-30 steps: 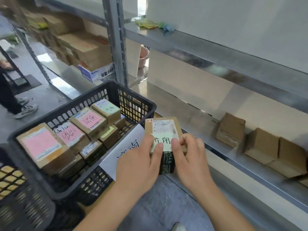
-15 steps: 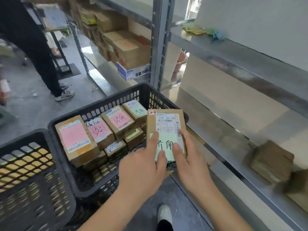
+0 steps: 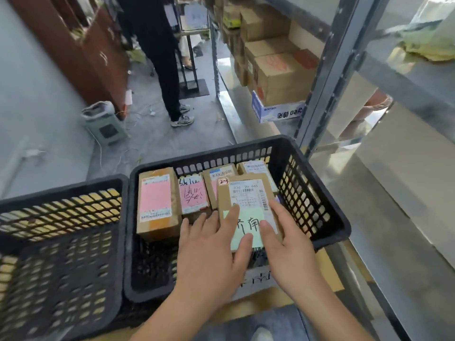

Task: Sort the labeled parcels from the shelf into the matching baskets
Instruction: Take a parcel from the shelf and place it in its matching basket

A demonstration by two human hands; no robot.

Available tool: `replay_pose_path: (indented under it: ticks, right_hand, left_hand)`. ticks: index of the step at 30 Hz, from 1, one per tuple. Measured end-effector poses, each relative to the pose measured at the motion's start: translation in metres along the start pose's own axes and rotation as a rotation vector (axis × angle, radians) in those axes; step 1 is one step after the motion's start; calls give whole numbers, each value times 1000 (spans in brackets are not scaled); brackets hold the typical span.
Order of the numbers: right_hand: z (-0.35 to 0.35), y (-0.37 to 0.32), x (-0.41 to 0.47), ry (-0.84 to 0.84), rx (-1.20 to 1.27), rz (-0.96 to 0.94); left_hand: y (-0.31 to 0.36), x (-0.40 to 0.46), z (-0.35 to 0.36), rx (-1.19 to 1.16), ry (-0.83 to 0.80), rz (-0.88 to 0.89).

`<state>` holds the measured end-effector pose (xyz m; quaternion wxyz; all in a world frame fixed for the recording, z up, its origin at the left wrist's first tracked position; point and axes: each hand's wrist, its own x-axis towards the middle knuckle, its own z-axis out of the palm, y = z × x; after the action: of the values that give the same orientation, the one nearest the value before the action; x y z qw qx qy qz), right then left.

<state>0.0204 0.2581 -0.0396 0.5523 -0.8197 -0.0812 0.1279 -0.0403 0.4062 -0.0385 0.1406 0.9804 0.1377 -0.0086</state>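
Head view, left to right: empty black plastic mesh basket lower left. Centre: second black mesh basket with pink-labelled cardboard parcels. Left hand and right hand, fingers spread, clasping brown cardboard parcel with green handwritten note above basket, label upward, probably for matching. Grey metal shelf at right.
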Motion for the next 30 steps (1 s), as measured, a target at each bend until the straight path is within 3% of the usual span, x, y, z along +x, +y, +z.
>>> replay_pose_path:
  ticks: [8, 16, 22, 30]
  right_hand:
    - [10, -12, 36, -131, -41, -89]
    - [77, -3, 82, -145, -52, -67]
    - [123, 6, 109, -161, -129, -62]
    - [140, 8, 120, -191, -371, -63]
  left_hand:
    - [-15, 5, -12, -69, 85, -95]
    - [-99, 31, -3, -16, 125, -224]
    - [-144, 52, 14, 23, 0, -170]
    - [-157, 67, 24, 5, -49, -84]
